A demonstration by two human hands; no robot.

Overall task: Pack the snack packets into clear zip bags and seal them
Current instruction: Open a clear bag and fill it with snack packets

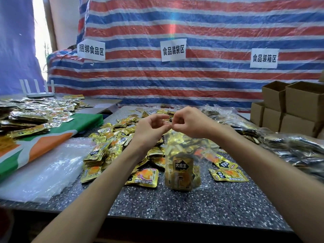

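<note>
— Backdrop and bench first?
— Red, blue and white striped tarpaulin [210, 85] behind, with three white paper signs with black characters [173, 50] stuck on it. Work surface is a dark speckled stone-look tabletop [175, 204].

— Where's the bag?
— The clear plastic zip bag [184, 148] hangs upright from my hands near the table's centre, its bottom resting on the tabletop. It holds gold foil packets. One gold packet with a black label [182, 165] faces me through the plastic.

— Grip?
— On my left hand [150, 125], the thumb and curled fingers pinch the bag's top edge. My right hand [185, 121] pinches the same edge just beside the left, fingertips nearly touching. I can't tell whether the zip strip under them is closed.

— Loose stock?
— A heap of small gold foil snack packets [112, 142] lies behind and left of the bag, with a few more flat on the table just right of it.

— Around that?
— A stack of empty clear plastic bags [45, 165] sits at the left near edge, just beside a green, orange and white cloth [43, 137]. Bundles of packets in clear plastic [301, 146] are piled at far right, with brown cardboard boxes [301, 102] stacked behind them.
</note>
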